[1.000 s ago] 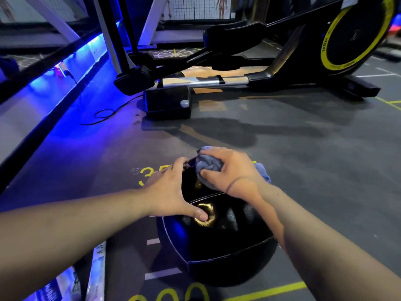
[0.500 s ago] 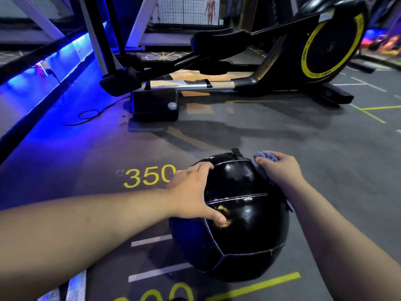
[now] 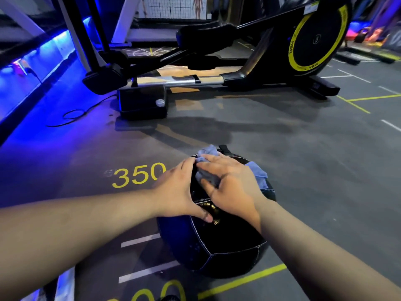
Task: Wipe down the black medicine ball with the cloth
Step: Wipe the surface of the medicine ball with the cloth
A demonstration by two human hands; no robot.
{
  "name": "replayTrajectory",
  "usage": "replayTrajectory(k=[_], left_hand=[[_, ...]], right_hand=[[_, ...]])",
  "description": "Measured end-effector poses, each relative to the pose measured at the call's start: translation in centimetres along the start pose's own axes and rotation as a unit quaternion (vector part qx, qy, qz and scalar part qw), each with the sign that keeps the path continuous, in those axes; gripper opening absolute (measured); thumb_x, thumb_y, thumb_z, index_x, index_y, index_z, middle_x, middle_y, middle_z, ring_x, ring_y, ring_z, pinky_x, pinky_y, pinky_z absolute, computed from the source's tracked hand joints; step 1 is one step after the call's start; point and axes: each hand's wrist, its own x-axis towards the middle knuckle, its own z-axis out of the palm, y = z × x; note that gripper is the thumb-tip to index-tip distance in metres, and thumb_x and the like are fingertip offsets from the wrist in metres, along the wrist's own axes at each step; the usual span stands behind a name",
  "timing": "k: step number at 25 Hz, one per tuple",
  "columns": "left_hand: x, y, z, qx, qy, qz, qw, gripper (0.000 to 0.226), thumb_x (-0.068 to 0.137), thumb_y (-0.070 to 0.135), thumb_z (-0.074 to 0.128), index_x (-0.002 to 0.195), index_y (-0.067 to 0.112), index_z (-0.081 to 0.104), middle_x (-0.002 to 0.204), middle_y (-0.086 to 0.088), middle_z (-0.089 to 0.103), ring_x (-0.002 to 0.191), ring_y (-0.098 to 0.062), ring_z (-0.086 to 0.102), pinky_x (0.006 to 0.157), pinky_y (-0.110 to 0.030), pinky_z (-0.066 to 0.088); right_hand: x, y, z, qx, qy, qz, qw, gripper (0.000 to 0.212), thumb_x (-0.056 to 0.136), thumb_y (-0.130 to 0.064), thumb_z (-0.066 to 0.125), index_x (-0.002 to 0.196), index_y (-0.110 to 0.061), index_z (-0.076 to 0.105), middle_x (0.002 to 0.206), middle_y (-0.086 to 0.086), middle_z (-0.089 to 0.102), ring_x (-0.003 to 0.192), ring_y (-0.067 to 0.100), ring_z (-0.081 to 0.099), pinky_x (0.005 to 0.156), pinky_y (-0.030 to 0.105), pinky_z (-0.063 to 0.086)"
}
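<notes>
**A:** Black panels with pale seams: that's the medicine ball (image 3: 227, 246), sitting on the grey floor (image 3: 314, 170) just beyond the near yellow line (image 3: 245, 279). Where are the hands?

**B:** Both are on its upper half. The left hand (image 3: 175, 192) lies flat on the left shoulder with its fingers relaxed and spread. Its thumb stretches across toward the gold logo (image 3: 211, 210). It grips nothing and only steadies the ball.

**A:** And the right?

**B:** The right hand (image 3: 232, 185) sits on the crown, slightly farther off, pressing the cloth (image 3: 207, 152) down. Its fingers lie over the bunched fabric, and the thumb pinches a fold against the forefinger. Loose ends stick out on the far side and to the right.

**A:** So which way does the work lie?

**B:** Down and toward the person, I'd judge. The near face below the hands has no cloth on it. The right hand has the cloth, so it is placed to sweep there while the left stops the ball rolling.

**A:** Any long axis to mind?

**B:** None, since it's round. The only cue to heading is a small black tab (image 3: 223, 147) at the far top, pointing away from the person.

**A:** Beyond it?

**B:** A yellow "350" (image 3: 138, 174) is painted on the floor just left of the ball. The elliptical trainer (image 3: 303, 40) stands well apart, and a cable (image 3: 73, 115) loops near the floor's blue-lit left edge.
</notes>
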Motion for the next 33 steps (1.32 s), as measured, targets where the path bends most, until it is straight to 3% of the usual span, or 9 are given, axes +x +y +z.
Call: replayTrajectory(k=[4,9,16,19,22,25,29,31,33], left_hand=[[-0.3,-0.2,-0.1,0.019,-0.018,0.008,1.0,0.13,0.033,0.075,0.082,0.139,0.028,0.024,0.144,0.01,0.041,0.13,-0.018,0.044,0.1,-0.031,0.039],[0.9,0.2,0.4,-0.027,-0.034,0.042,0.998,0.121,0.037,0.071,0.084,0.137,0.033,0.027,0.143,0.011,0.044,0.13,-0.014,0.045,0.103,-0.031,0.04],[2.2,-1.8,-0.1,-0.074,-0.051,0.037,0.995,0.128,0.031,0.065,0.089,0.135,0.03,0.023,0.137,0.007,0.046,0.125,-0.013,0.046,0.105,-0.036,0.042],[2.1,-2.9,-1.0,-0.051,-0.117,0.061,0.99,0.135,0.035,0.051,0.095,0.142,0.032,0.014,0.139,0.015,0.036,0.128,-0.006,0.038,0.11,-0.024,0.034],[2.6,-2.9,-1.1,-0.013,-0.128,0.062,0.99,0.137,0.034,0.051,0.094,0.14,0.04,0.008,0.147,0.008,0.038,0.133,-0.015,0.039,0.111,-0.035,0.036],[2.9,-2.7,-0.8,0.006,-0.117,0.068,0.991,0.143,0.029,0.054,0.093,0.143,0.034,0.008,0.143,0.001,0.046,0.128,-0.019,0.047,0.105,-0.035,0.043],[2.7,-2.6,-1.0,0.012,-0.122,0.07,0.99,0.127,0.043,0.038,0.094,0.141,0.04,0.013,0.123,0.009,0.058,0.11,-0.015,0.059,0.088,-0.032,0.052],[2.8,-2.0,-1.2,0.017,-0.13,0.08,0.988,0.135,0.039,0.043,0.096,0.143,0.036,0.011,0.127,0.008,0.057,0.116,-0.015,0.056,0.094,-0.026,0.048],[3.1,-1.6,-1.4,0.021,-0.133,0.08,0.988,0.141,0.037,0.05,0.095,0.146,0.033,0.008,0.142,0.006,0.048,0.129,-0.016,0.046,0.099,-0.022,0.038]], right_hand=[[0.9,1.7,-1.8,0.141,-0.002,0.122,0.983,0.031,0.081,-0.012,0.07,0.111,-0.016,0.072,0.109,-0.004,0.07,0.097,-0.009,0.062,0.087,0.001,0.037],[0.4,7.0,-3.3,0.057,0.033,0.366,0.928,0.031,0.078,-0.031,0.064,0.108,-0.033,0.071,0.123,-0.019,0.065,0.113,0.012,0.062,0.088,0.019,0.042],[-0.5,0.4,-0.2,-0.01,-0.01,0.024,1.0,0.036,0.076,-0.023,0.075,0.112,-0.023,0.071,0.119,-0.002,0.069,0.11,0.014,0.061,0.099,0.021,0.043],[0.2,1.2,-0.7,0.018,-0.066,0.045,0.997,0.042,0.079,-0.027,0.074,0.121,-0.027,0.067,0.129,-0.004,0.064,0.119,0.014,0.058,0.104,0.021,0.039],[1.1,1.5,-1.0,0.023,-0.043,0.109,0.993,0.036,0.078,-0.021,0.073,0.114,-0.019,0.071,0.123,0.001,0.067,0.115,0.019,0.061,0.1,0.019,0.039],[-0.7,-0.1,0.0,-0.042,-0.067,-0.034,0.996,0.034,0.078,-0.02,0.066,0.112,-0.02,0.071,0.123,0.001,0.067,0.113,0.024,0.061,0.103,0.029,0.042],[-4.6,-0.6,-0.7,-0.099,-0.207,-0.261,0.938,0.041,0.09,-0.024,0.054,0.131,-0.022,0.058,0.142,0.001,0.053,0.129,0.03,0.049,0.107,0.043,0.038],[-3.1,0.9,-2.0,-0.097,-0.196,-0.278,0.935,0.036,0.09,-0.027,0.057,0.125,-0.021,0.063,0.137,0.002,0.058,0.125,0.025,0.052,0.109,0.035,0.037],[-0.4,2.6,-3.6,-0.057,-0.165,-0.166,0.971,0.029,0.086,-0.027,0.064,0.114,-0.021,0.068,0.125,0.002,0.066,0.117,0.02,0.059,0.102,0.03,0.043]])
